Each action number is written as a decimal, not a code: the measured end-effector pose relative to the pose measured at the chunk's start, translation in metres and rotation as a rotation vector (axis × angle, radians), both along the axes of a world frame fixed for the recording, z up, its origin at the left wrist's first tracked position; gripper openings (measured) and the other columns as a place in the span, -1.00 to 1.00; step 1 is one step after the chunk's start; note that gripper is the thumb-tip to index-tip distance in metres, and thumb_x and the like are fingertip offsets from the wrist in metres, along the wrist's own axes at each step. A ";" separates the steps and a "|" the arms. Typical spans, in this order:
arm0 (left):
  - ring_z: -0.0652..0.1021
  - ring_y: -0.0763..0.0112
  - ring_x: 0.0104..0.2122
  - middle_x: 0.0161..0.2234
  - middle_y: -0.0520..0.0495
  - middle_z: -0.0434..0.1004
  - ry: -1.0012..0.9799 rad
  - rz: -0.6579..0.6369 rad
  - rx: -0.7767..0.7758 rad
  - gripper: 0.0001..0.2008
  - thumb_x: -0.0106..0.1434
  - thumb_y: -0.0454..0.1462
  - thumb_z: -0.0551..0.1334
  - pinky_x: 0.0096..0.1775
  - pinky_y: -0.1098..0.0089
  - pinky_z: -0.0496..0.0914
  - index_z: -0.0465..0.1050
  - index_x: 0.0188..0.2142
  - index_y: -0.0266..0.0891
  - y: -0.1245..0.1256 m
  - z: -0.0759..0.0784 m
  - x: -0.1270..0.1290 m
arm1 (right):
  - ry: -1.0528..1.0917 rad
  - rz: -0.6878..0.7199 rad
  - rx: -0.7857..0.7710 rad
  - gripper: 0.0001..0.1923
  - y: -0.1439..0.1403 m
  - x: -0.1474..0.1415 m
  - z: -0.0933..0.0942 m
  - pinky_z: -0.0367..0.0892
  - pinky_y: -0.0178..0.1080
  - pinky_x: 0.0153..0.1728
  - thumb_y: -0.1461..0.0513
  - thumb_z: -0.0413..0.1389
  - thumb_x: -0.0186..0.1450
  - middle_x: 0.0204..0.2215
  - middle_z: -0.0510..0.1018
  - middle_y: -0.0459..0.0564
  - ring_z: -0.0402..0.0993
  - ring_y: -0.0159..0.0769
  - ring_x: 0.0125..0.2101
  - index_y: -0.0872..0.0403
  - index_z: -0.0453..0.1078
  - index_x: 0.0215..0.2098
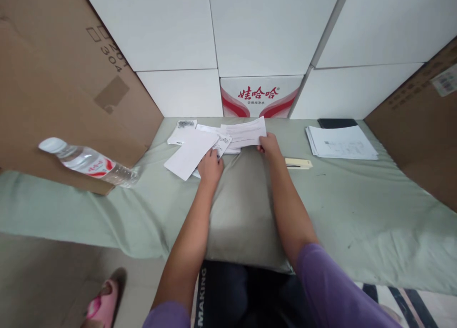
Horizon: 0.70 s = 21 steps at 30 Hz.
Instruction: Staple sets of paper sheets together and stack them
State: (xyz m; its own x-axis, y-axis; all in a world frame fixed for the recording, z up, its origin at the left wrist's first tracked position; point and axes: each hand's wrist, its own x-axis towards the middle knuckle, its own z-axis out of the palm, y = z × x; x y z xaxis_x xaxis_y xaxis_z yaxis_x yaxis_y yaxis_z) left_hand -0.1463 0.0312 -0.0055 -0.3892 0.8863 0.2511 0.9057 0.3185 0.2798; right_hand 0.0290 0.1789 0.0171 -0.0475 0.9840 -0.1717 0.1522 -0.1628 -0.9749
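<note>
My right hand (268, 146) pinches the right edge of a printed sheet of paper (245, 132), which is tilted up a little from the table. On the left, a blank white sheet (189, 152) lies slanted over other papers. My left hand (211, 166) is closed at its lower right edge, fingers bent, gripping it. Between the hands, a paper with dark handwriting (224, 144) shows partly from under the blank sheet. Behind these papers is a small clear packet (183, 131) with dark bits in it. A cream-coloured stapler (298, 163) lies just right of my right forearm.
A stack of printed papers (341, 142) lies at the right, before a flat black object (337, 123). A water bottle (96, 165) stands at the left by a cardboard box (71, 104). White boxes (264, 28) wall off the back. Green cloth (246, 213) covers the table.
</note>
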 end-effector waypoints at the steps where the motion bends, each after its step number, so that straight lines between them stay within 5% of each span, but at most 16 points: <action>1: 0.47 0.05 0.14 0.18 -0.28 0.44 0.001 -0.004 0.006 -0.60 0.34 -0.26 0.13 0.09 0.17 0.37 0.40 0.15 -0.23 0.001 -0.001 0.000 | 0.008 0.009 -0.012 -0.74 0.000 -0.001 -0.001 0.01 -0.42 -0.75 0.45 -0.07 0.17 -0.77 0.26 -0.19 0.20 -0.43 -0.77 0.19 0.39 -0.26; 7: 0.46 0.06 0.15 0.16 -0.27 0.45 0.003 -0.011 0.016 -0.60 0.34 -0.29 0.13 0.10 0.18 0.37 0.40 0.15 -0.22 0.002 -0.003 0.000 | 0.029 0.084 -0.058 -0.69 -0.003 -0.009 -0.007 -0.03 -0.41 -0.76 0.44 -0.10 0.22 -0.72 0.32 -0.17 0.17 -0.44 -0.77 0.19 0.39 -0.16; 13: 0.45 0.06 0.16 0.18 -0.27 0.42 -0.006 -0.013 0.039 -0.62 0.33 -0.30 0.13 0.10 0.17 0.36 0.41 0.12 -0.19 0.005 -0.005 0.001 | -0.118 0.131 0.055 -0.75 0.000 -0.008 -0.007 0.08 -0.37 -0.69 0.37 -0.11 0.32 -0.63 0.42 -0.10 0.15 -0.42 -0.73 0.13 0.38 -0.18; 21: 0.42 0.05 0.21 0.27 -0.25 0.37 -0.088 -0.027 0.058 -0.59 0.34 -0.27 0.13 0.17 0.14 0.32 0.40 0.16 -0.20 0.003 -0.005 -0.001 | -0.285 -0.076 0.373 -0.74 0.012 0.026 0.026 0.29 -0.30 -0.41 0.19 -0.10 0.46 -0.53 0.31 -0.09 0.26 -0.37 -0.54 0.04 0.26 -0.38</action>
State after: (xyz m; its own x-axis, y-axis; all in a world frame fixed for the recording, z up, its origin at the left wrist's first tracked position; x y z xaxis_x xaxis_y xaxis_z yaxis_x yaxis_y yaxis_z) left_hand -0.1471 0.0343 -0.0105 -0.3878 0.8818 0.2684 0.8850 0.2747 0.3759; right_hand 0.0553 0.1911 0.0429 0.0249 0.9798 0.1986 0.4229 0.1697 -0.8901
